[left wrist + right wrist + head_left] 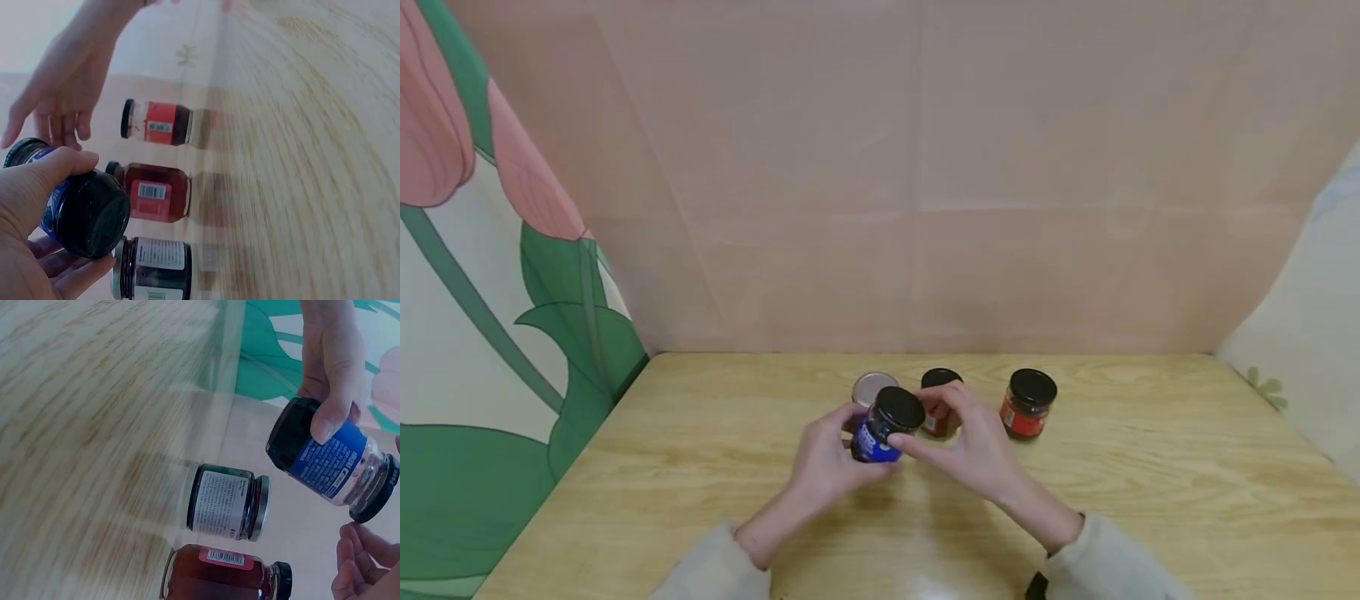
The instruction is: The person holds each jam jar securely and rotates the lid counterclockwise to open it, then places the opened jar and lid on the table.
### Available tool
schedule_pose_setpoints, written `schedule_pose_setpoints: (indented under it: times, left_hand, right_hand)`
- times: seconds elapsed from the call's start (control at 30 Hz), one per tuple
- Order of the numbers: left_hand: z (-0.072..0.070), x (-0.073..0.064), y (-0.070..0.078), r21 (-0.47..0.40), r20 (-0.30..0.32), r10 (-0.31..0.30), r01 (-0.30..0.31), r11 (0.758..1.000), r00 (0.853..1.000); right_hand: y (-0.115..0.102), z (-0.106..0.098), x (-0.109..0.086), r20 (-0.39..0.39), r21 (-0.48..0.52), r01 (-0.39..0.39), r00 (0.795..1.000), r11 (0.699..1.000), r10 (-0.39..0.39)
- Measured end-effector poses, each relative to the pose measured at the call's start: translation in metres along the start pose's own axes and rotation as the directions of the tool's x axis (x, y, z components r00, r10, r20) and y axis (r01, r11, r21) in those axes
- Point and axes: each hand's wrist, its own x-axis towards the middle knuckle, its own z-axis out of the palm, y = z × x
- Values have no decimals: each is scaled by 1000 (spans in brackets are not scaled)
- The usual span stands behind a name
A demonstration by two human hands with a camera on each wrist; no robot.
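Nearest, the left hand (826, 460) holds a small glass jar with a blue label and a black lid (880, 442) above the pale wooden counter (700, 467); the thumb lies on one side of the body and the fingers are curled around the other. I judge this jar rather heavy for its size, since its lower part looks dark and filled, and quite stiff: the glass will not yield under squeezing, may slip where it is bare, and could break in a fall. The safest hold is therefore around the labelled body, with thumb and fingers opposed; the lid (901, 407) is best taken by its rim. The jar is tilted, its lid leaning toward the right hand (979, 446), whose fingers are slightly bent and spread apart, just beside the lid; they seem to have hold of nothing, although I cannot tell whether a fingertip touches it. Farther away, three jars stand upright on the counter: a glass jar with a silver lid and a white label (220, 503), a dark red glass jar with a black lid (159, 190), and, rightmost, a glass jar with a red label and a black lid (1028, 406).
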Motion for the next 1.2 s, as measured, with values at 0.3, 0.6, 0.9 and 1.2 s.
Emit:
schedule_pose_setpoints:
  times: [0.3,0.6,0.9,1.2]
  left_hand:
    - [6,-3,7,96,-40,19,-15,995,999]
    - [10,-6,13,166,-77,17,-4,986,997]
    - [13,-5,16,144,-74,4,7,990,997]
    - [13,-4,14,36,-18,-16,17,999,1000]
  right_hand:
    - [1,5,2,-37,6,-135,990,991,135]
    - [-2,12,1,-79,-69,-232,971,970,227]
    - [-3,11,2,-58,66,-287,955,956,291]
    - [2,6,2,68,242,-163,986,956,151]
